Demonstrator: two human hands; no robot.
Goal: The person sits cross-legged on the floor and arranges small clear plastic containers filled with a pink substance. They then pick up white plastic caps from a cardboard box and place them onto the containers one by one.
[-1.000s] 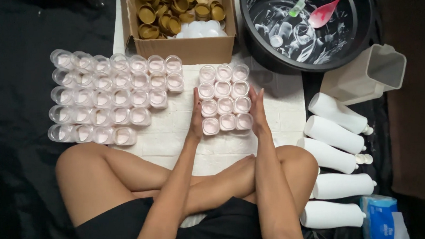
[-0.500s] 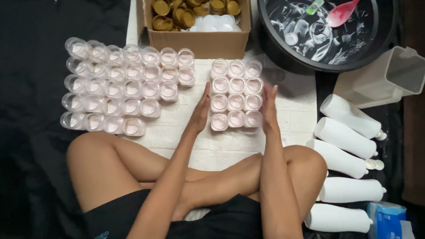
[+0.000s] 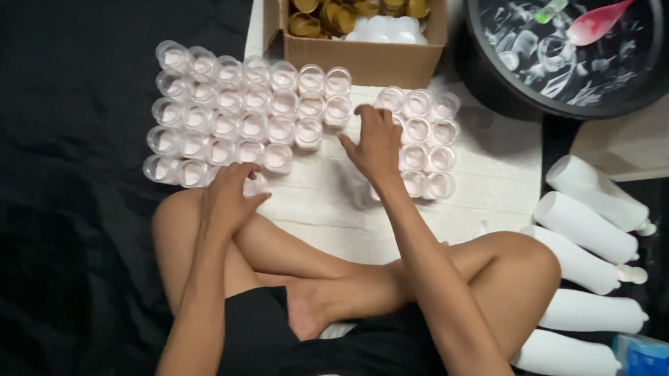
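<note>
Fingers: left hand curls over a small jar at the near edge of the big block of jars; right hand lies spread, holding nothing, on the smaller block.
Jars: pink-filled, lidless, on a white mat.
Behind: cardboard box, black tub.
Right side: white bottles lying down.

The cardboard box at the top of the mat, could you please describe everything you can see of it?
The cardboard box is plain brown and open-topped, cut off by the upper frame edge. It holds round gold-coloured lids on its left side and white discs on its right. It stands on the white mat, with clear jars close against its front wall.
</note>
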